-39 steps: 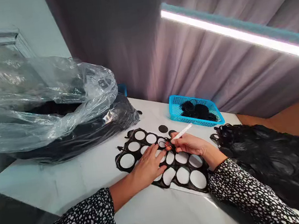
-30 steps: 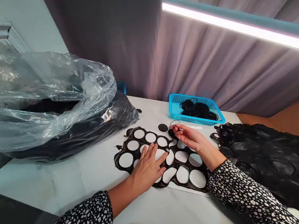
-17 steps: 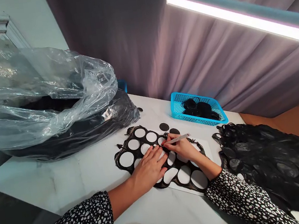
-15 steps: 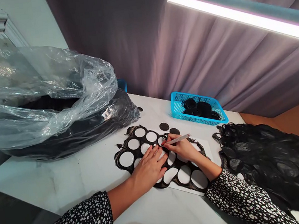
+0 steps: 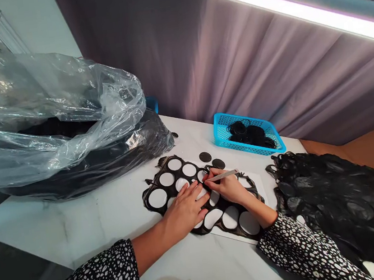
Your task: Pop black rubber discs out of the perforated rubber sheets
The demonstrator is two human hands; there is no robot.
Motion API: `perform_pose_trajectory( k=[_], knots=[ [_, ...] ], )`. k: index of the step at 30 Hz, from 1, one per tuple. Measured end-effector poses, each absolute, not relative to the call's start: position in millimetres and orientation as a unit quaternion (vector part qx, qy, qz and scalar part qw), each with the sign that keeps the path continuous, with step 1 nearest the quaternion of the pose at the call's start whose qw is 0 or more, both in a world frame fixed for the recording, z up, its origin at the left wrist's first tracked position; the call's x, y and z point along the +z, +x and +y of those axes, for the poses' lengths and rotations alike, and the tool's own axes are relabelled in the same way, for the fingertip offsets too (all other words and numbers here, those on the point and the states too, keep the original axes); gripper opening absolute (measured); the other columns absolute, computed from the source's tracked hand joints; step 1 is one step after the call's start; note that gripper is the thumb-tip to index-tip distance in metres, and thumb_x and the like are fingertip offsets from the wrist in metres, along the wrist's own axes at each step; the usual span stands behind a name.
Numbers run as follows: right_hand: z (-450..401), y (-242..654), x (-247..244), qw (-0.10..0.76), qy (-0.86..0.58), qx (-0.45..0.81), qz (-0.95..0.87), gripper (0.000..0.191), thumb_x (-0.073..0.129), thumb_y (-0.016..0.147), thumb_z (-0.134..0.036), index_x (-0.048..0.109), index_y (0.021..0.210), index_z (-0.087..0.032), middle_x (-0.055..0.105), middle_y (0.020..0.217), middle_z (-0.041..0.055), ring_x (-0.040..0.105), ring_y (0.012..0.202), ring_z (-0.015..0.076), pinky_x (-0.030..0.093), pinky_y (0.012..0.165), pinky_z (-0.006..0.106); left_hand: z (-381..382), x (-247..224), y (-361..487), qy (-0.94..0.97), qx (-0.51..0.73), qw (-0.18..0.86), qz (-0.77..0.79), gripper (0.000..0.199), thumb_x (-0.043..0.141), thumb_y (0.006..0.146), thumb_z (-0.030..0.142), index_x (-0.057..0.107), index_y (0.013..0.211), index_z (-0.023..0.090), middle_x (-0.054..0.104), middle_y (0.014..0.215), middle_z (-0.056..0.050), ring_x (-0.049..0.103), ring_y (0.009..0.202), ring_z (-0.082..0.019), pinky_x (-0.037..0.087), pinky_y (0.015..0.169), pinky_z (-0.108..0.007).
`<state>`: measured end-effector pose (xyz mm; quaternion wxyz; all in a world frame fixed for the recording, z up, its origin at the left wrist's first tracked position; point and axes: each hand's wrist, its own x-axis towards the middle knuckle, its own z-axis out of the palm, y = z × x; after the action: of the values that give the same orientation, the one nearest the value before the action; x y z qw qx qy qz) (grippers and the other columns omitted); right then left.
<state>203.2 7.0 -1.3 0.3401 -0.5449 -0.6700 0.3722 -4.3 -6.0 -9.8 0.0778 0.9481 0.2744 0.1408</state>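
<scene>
Right hand (image 5: 226, 187): closed in a pinch round a slim pale stick (image 5: 224, 175), held like a pen; a light grip near the tip should give the finest control.
Stick: slanted, back end jutting out to the right, working end at the fingertips over the black sheet (image 5: 178, 174), beside a hole. Whether the tip touches is hidden. A low angle would probably be gentler than a stab.
Left hand (image 5: 185, 205): open, palm down, fingers spread across the sheet, their ends near the stick. Even pressure this close likely stops the sheet creeping; the fingers are best out of the tip's path.
Sheet: under both hands, pierced with round holes, flat on a white board (image 5: 258, 184). The narrow webs look easy to stretch, so short strokes seem wise.
Discs (image 5: 205, 157): two, black, lying on the table (image 5: 91, 224) just beyond the right hand; easily knocked by the knuckles.
Basket (image 5: 242, 148): blue, past the discs, with black coils (image 5: 255, 134) inside.
Heap (image 5: 337, 201): black, close by the right sleeve (image 5: 308, 238); loose strands might snag the cuff.
Bag (image 5: 73, 160): clear plastic, dark contents, far left.
Lamp (image 5: 301, 13): lit, overhead; the hand may shade the tip.
</scene>
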Motion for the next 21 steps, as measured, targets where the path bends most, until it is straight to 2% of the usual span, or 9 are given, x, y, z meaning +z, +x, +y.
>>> perform_pose_trajectory(
  k=[3, 7, 10, 16, 18, 21],
  knots=[
    [2, 197, -3, 0.327, -0.550, 0.304, -0.706, 0.017, 0.056, 0.086, -0.019, 0.047, 0.071, -0.021, 0.066, 0.085, 0.0032, 0.058, 0.073, 0.0165, 0.043, 0.067, 0.027, -6, -9, -5, 0.947, 0.141, 0.082, 0.276, 0.035, 0.060, 0.092, 0.027, 0.056, 0.126, 0.019, 0.054, 0.136, -0.012, 0.045, 0.135, -0.031, 0.037, 0.111, -0.049],
    [-10, 185, -5, 0.234, -0.524, 0.139, -0.807, 0.017, 0.046, 0.090, -0.013, 0.046, 0.075, -0.021, 0.061, 0.080, 0.0061, 0.052, 0.076, 0.0207, 0.040, 0.068, 0.031, -5, -8, -5, 0.945, 0.147, 0.096, 0.276, 0.031, 0.062, 0.090, 0.026, 0.059, 0.120, 0.019, 0.056, 0.133, -0.012, 0.047, 0.133, -0.030, 0.037, 0.111, -0.048],
    [-5, 190, 1, 0.193, -0.511, 0.078, -0.834, 0.015, 0.044, 0.088, -0.010, 0.046, 0.078, -0.022, 0.058, 0.081, 0.0079, 0.049, 0.077, 0.0228, 0.038, 0.068, 0.033, -5, -8, -5, 0.945, 0.147, 0.096, 0.275, 0.029, 0.062, 0.090, 0.027, 0.060, 0.118, 0.019, 0.057, 0.131, -0.013, 0.048, 0.132, -0.031, 0.037, 0.111, -0.048],
    [51, 245, 30, 0.337, -0.679, 0.030, -0.652, 0.018, 0.045, 0.087, -0.015, 0.040, 0.072, -0.023, 0.053, 0.073, 0.0056, 0.044, 0.070, 0.0202, 0.033, 0.066, 0.034, -8, -10, -9, 0.944, 0.152, 0.099, 0.274, 0.040, 0.060, 0.091, 0.026, 0.055, 0.130, 0.021, 0.054, 0.137, -0.013, 0.045, 0.135, -0.031, 0.037, 0.111, -0.050],
    [62, 250, 35, 0.356, -0.686, 0.074, -0.630, 0.020, 0.047, 0.087, -0.019, 0.039, 0.070, -0.023, 0.054, 0.070, 0.0037, 0.044, 0.063, 0.0172, 0.034, 0.062, 0.033, -9, -7, -10, 0.944, 0.158, 0.109, 0.268, 0.039, 0.060, 0.091, 0.026, 0.056, 0.130, 0.021, 0.054, 0.137, -0.012, 0.045, 0.135, -0.030, 0.036, 0.111, -0.050],
    [63, 237, 32, 0.376, -0.662, 0.260, -0.594, 0.022, 0.056, 0.082, -0.026, 0.041, 0.067, -0.023, 0.060, 0.069, 0.0019, 0.050, 0.055, 0.0143, 0.037, 0.051, 0.028, -6, 1, -12, 0.940, 0.186, 0.133, 0.253, 0.039, 0.058, 0.092, 0.022, 0.054, 0.131, 0.021, 0.055, 0.134, -0.011, 0.049, 0.131, -0.026, 0.039, 0.111, -0.044]
  ],
)
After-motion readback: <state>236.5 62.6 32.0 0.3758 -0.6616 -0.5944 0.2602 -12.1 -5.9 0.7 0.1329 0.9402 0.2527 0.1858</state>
